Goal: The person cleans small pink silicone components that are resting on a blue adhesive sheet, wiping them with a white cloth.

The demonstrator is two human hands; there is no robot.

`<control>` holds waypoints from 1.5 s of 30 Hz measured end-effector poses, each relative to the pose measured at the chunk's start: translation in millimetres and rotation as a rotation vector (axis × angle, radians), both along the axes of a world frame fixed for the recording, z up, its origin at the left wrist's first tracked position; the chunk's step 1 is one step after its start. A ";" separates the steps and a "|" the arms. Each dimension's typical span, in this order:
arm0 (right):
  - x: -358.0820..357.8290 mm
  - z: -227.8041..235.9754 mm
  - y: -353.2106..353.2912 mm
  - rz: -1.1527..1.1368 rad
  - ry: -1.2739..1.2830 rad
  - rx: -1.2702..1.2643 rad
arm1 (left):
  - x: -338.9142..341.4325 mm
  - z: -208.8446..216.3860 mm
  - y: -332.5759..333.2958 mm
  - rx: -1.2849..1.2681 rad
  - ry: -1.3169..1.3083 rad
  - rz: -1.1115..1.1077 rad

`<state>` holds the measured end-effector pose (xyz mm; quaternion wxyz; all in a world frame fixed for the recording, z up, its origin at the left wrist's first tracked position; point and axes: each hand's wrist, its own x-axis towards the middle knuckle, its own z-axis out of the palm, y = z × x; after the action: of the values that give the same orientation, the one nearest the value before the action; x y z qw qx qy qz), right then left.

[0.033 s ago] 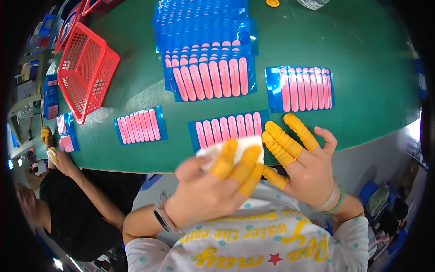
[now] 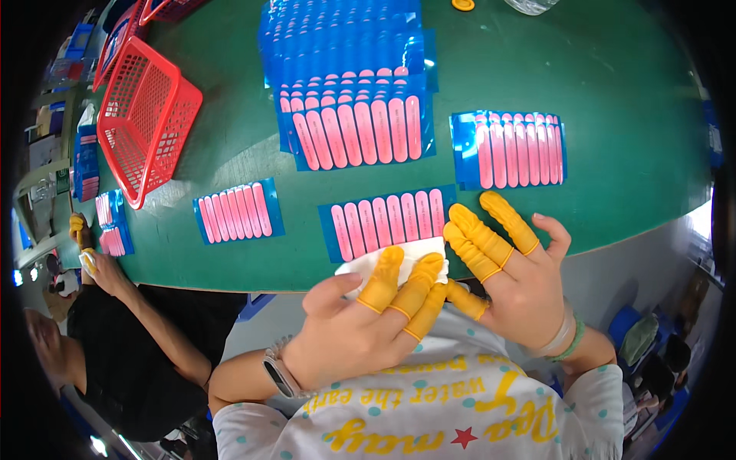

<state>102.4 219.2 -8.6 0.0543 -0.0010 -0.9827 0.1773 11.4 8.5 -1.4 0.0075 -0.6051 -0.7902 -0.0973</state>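
A blue film sheet with a row of pink rounded strips (image 2: 387, 218) lies at the near table edge. My left hand (image 2: 368, 314), yellow cots on several fingers, presses a folded white cloth (image 2: 360, 268) against the strips' lower ends. The cloth and fingers hide the sheet's near edge. At the sheet's right side rests my right hand (image 2: 514, 276), also with yellow finger cots. Its fingers are stretched out and spread, the tips touching the sheet's right edge.
Many such sheets overlap in a pile (image 2: 345, 84) farther back. A smaller stack (image 2: 517, 153) lies right, a single sheet (image 2: 238, 213) left. Red plastic baskets (image 2: 149, 123) stand at the far left of the green table (image 2: 613, 153). A co-worker (image 2: 138, 360) sits at left.
My left hand has slid the cloth a little toward me, uncovering more of the strips' lower ends. My right hand has stayed in place.
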 end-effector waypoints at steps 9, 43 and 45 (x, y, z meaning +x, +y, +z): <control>4.1 1.5 3.8 -0.005 -0.002 -0.017 | -12.7 3.9 19.1 0.094 -0.052 0.076; 11.2 3.5 4.8 -0.003 -0.080 0.029 | 12.1 5.3 14.4 0.012 -0.055 -0.007; 10.4 1.7 6.2 0.001 -0.084 0.035 | 5.9 10.0 14.9 0.096 -0.126 0.055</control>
<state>112.8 225.4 -6.9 0.0127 -0.0072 -0.9871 0.1597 17.3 23.4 8.7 -0.0104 -0.5746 -0.7999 -0.1726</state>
